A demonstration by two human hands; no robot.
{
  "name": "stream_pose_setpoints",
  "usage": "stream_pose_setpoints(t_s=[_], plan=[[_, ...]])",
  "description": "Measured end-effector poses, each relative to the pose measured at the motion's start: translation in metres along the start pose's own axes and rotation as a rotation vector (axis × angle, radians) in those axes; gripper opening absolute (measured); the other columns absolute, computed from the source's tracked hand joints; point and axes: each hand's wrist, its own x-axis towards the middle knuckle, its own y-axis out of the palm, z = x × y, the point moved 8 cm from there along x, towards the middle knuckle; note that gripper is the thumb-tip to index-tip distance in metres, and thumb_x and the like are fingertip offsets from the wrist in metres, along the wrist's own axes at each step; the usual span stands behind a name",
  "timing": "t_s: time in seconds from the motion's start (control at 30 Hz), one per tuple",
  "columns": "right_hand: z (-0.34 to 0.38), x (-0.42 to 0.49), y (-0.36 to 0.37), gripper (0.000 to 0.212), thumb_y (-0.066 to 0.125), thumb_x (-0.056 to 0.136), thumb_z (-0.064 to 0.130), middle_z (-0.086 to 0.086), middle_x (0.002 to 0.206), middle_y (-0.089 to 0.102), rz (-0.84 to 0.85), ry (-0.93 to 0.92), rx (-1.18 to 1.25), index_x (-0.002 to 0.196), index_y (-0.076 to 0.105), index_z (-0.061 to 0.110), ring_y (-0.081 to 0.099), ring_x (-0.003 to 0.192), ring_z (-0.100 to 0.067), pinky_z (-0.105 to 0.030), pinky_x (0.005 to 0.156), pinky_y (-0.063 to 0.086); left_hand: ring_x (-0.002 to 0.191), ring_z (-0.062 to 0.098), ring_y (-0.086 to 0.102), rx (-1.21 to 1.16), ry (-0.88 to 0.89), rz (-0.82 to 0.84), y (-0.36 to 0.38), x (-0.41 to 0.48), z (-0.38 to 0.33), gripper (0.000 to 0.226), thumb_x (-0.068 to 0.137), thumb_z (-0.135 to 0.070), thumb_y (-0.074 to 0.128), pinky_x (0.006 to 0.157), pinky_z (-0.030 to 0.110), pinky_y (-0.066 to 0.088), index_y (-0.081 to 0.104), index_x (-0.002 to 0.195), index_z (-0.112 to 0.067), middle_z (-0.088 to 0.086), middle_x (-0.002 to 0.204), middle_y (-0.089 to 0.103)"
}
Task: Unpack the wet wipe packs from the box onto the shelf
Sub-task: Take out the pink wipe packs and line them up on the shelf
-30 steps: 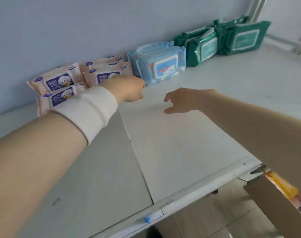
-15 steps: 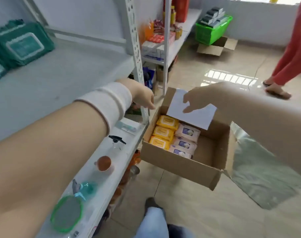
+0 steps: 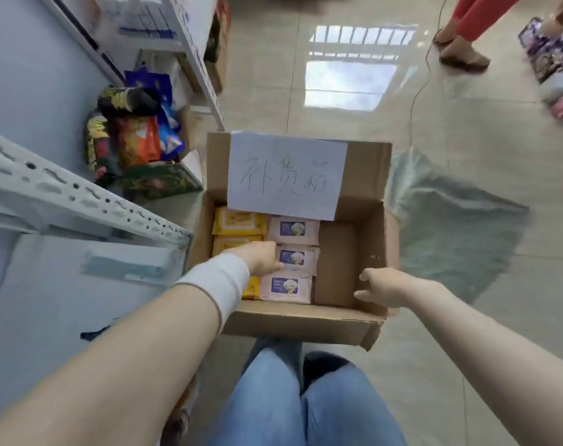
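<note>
An open cardboard box (image 3: 299, 323) stands on the floor in front of my knees. Along its left side lie a row of yellow wet wipe packs (image 3: 238, 222) and a row of three pink wet wipe packs (image 3: 293, 228). My left hand (image 3: 264, 259), with a white wristband, reaches into the box and curls its fingers around the left edge of the middle pink pack (image 3: 299, 257), which still lies in its row. My right hand (image 3: 386, 286) hovers open over the bare right half of the box, near its right wall.
A handwritten paper sheet (image 3: 286, 173) covers the box's back flap. A white metal shelf post (image 3: 80, 194) and shelf board (image 3: 64, 284) are at left, snack bags (image 3: 135, 140) lie below. A plastic sheet (image 3: 450, 226) lies right of the box. Another person's feet (image 3: 460, 56) are at top right.
My view swung from the shelf with its placed packs down to the box on the floor. Both hands came off the shelf and into the box; my left hand reached the middle pink pack.
</note>
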Motion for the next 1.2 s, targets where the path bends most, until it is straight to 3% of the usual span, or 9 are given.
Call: stream_pose_setpoints(t_s=[0.1,0.3,0.43,0.63,0.73,0.87,1.0,1.1,1.2], plan=[[-0.004,0.074,0.051,0.060,0.048,0.092,0.044,-0.007,0.143,0.044,0.070,-0.008,0.144,0.143,0.031,0.016,0.045,0.129,-0.026,-0.036,0.104,0.040,0.133,0.028,0.040,-0.240,-0.082,0.055,0.038,0.081,0.002,0.063,0.094,-0.040,0.047,0.107,0.038,0.035,0.026,0.145,-0.009,0.012,0.148,0.037],[0.000,0.238,0.103,0.065,0.048,0.093,0.042,-0.012,0.146,0.041,0.029,0.050,0.580,0.146,0.026,0.010,0.041,0.133,-0.027,-0.033,0.105,0.035,0.135,0.035,0.034,-0.658,-0.336,-0.248,0.071,0.247,0.034,0.075,0.091,-0.038,0.054,0.110,0.041,0.033,0.015,0.147,-0.006,0.020,0.148,0.029],[0.005,0.315,0.118,0.061,0.050,0.093,0.039,-0.010,0.144,0.044,-0.017,0.112,0.918,0.143,0.031,0.009,0.044,0.130,-0.028,-0.032,0.101,0.037,0.138,0.036,0.028,-0.770,-0.461,-0.415,0.089,0.300,0.047,0.096,0.087,-0.050,0.053,0.110,0.038,0.030,-0.009,0.149,-0.009,0.021,0.153,0.013],[0.016,0.357,0.122,0.067,0.074,0.070,0.040,-0.003,0.117,0.062,-0.122,0.144,1.363,0.126,0.049,0.013,0.063,0.104,-0.021,-0.041,0.087,0.055,0.130,0.032,0.032,-0.855,-0.544,-0.738,0.086,0.289,0.055,0.087,0.080,-0.041,0.067,0.109,0.034,0.029,0.017,0.146,-0.012,0.016,0.143,0.021],[0.022,0.355,0.121,0.054,0.075,0.074,0.032,-0.002,0.110,0.064,-0.054,0.184,1.414,0.119,0.054,0.011,0.062,0.094,-0.017,-0.029,0.079,0.052,0.127,0.032,0.034,-0.791,-0.552,-0.645,0.088,0.294,0.055,0.078,0.079,-0.048,0.066,0.103,0.034,0.033,0.031,0.137,-0.009,0.016,0.140,0.028],[0.020,0.352,0.123,0.048,0.067,0.083,0.033,-0.009,0.124,0.062,0.098,0.240,1.352,0.123,0.055,0.008,0.060,0.109,-0.025,-0.027,0.082,0.045,0.119,0.031,0.052,-0.816,-0.511,-0.562,0.083,0.305,0.053,0.076,0.069,-0.055,0.071,0.089,0.034,0.047,0.048,0.125,-0.009,0.012,0.128,0.054],[0.021,0.354,0.122,0.046,0.068,0.082,0.035,-0.007,0.118,0.063,0.151,0.259,1.357,0.119,0.057,0.009,0.062,0.085,-0.017,-0.025,0.078,0.047,0.096,0.022,0.054,-0.726,-0.289,-0.509,0.065,0.307,0.034,0.048,0.080,-0.040,0.068,0.064,0.024,0.037,0.052,0.112,-0.009,0.008,0.107,0.058],[0.021,0.351,0.125,0.048,0.070,0.081,0.031,-0.009,0.120,0.063,0.134,0.299,1.409,0.121,0.057,0.007,0.062,0.098,-0.021,-0.027,0.081,0.048,0.094,0.018,0.056,-0.741,-0.205,-0.462,0.061,0.308,0.026,0.043,0.082,-0.036,0.068,0.070,0.023,0.039,0.056,0.112,-0.007,0.010,0.108,0.063],[0.025,0.346,0.125,0.048,0.070,0.081,0.030,-0.009,0.119,0.063,0.138,0.307,1.458,0.122,0.057,0.007,0.060,0.095,-0.020,-0.026,0.076,0.045,0.099,0.020,0.055,-0.815,-0.186,-0.393,0.059,0.310,0.019,0.050,0.082,-0.033,0.068,0.078,0.026,0.041,0.051,0.121,-0.006,0.008,0.113,0.060]])
